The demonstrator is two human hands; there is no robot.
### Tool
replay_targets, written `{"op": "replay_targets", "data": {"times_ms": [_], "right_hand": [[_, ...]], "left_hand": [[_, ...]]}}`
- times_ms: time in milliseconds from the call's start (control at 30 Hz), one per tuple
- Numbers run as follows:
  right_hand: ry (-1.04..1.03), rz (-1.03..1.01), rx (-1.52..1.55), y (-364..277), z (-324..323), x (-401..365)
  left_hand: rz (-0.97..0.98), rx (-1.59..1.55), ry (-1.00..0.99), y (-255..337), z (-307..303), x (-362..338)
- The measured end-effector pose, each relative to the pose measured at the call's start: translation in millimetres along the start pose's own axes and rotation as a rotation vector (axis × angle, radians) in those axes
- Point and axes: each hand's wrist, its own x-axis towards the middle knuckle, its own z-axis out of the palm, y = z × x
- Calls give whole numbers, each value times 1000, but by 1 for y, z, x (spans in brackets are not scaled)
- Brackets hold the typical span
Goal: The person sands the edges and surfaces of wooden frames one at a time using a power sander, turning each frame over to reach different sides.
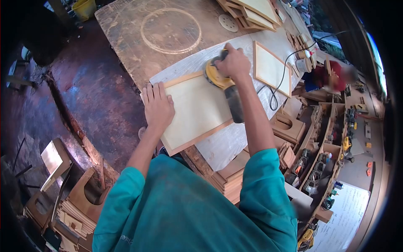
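Observation:
A shallow wooden tray [197, 111] with a raised rim and pale base lies on a plastic-covered part of the workbench. My left hand [158, 105] rests flat on its left rim, fingers stretched out. In my right hand [233, 63] is a yellow and black orbital sander [216, 74], gripped from above on the tray's far right rim. The sander's dark dust canister [233, 105] points back toward me. Its sanding face is hidden underneath.
A second framed panel [272, 69] lies to the right, with the black power cord [275, 94] beside it. Stacked frames [252, 14] and a sanding disc [228, 22] are at the back. Shelves of tools [323, 155] stand right. A person in red [333, 75] is farther off.

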Motion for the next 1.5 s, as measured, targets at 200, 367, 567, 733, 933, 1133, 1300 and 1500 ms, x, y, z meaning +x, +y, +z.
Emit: {"op": "replay_targets", "data": {"times_ms": [200,367,567,733,933,1133,1300,1500], "right_hand": [[-14,135,-55,40,-3,29],[22,193,-34,68,-5,32],[57,263,-1,96,-8,28],[52,242,17,73,-2,46],[125,162,86,45,-2,75],[72,146,90,32,-4,86],[74,116,102,22,-1,90],[103,91,120,14,-1,93]], "left_hand": [[-31,3,-55,5,-1,-3],[-37,7,-28,8,4,-2],[-62,-34,-13,16,-3,-12],[-61,-23,-35,18,-9,-27],[-114,-6,-65,22,-16,-28],[-166,47,-37,23,-10,-34],[-175,73,-13,25,-8,-40],[-258,-44,-167,18,-26,-68]]}}
